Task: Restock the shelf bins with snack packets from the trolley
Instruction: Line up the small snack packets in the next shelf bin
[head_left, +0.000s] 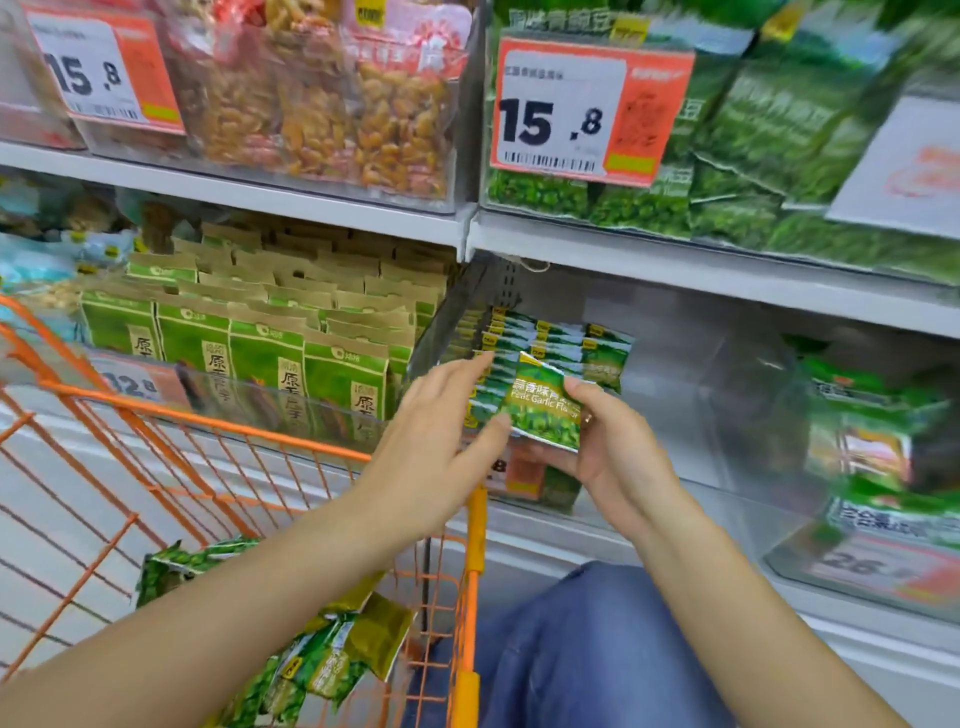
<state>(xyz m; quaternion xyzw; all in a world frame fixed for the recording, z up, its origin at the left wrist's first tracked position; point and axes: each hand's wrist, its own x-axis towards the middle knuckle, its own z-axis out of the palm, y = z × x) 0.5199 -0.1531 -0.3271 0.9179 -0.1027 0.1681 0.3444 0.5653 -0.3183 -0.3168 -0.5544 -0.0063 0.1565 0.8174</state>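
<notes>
My right hand (610, 441) grips a small green pea snack packet (545, 408) in front of a clear shelf bin (727, 395). Rows of the same green packets (550, 340) stand at that bin's left end. With straight fingers, my left hand (441, 415) touches the held packet's left edge and the front of the stacked row. Several more green packets (311, 660) lie in the orange wire trolley (234, 431) at the lower left.
Kraft-and-green seed bags (270, 343) fill the bin left of the peas. The shelf above holds peanut bags (337, 104) and large green pea bags (779, 130) behind 15.8 price tags (587, 111). Another green-packet bin (883, 467) is at the right. My knee in blue jeans (571, 649) is below.
</notes>
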